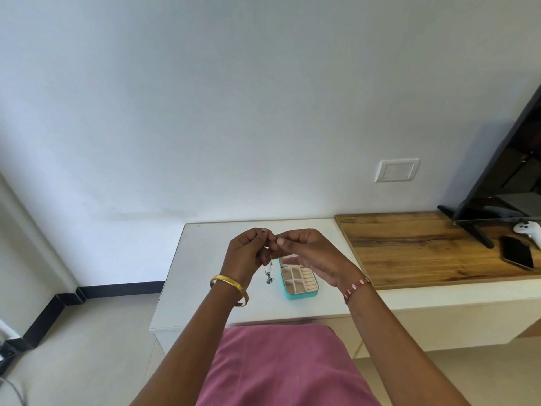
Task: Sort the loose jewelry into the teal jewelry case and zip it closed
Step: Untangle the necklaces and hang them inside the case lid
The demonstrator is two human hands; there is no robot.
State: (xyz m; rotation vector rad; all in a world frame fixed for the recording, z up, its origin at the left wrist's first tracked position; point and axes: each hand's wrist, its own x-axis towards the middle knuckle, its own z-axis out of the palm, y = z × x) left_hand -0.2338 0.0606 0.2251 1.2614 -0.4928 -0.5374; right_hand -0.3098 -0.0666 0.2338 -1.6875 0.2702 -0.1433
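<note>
Both hands meet at frame centre, left hand (248, 253) and right hand (304, 253) pinching a thin necklace (268, 273), probably at its clasp. It hangs vertically from the fingers, just left of the open teal jewelry case (301, 295) on the white surface (190, 273).

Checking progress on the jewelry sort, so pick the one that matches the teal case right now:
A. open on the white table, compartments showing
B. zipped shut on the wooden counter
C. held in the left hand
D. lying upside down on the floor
A: the teal jewelry case sits open on the white table, its cream compartments visible, while the left hand and right hand hold a dangling chain above it.
</note>
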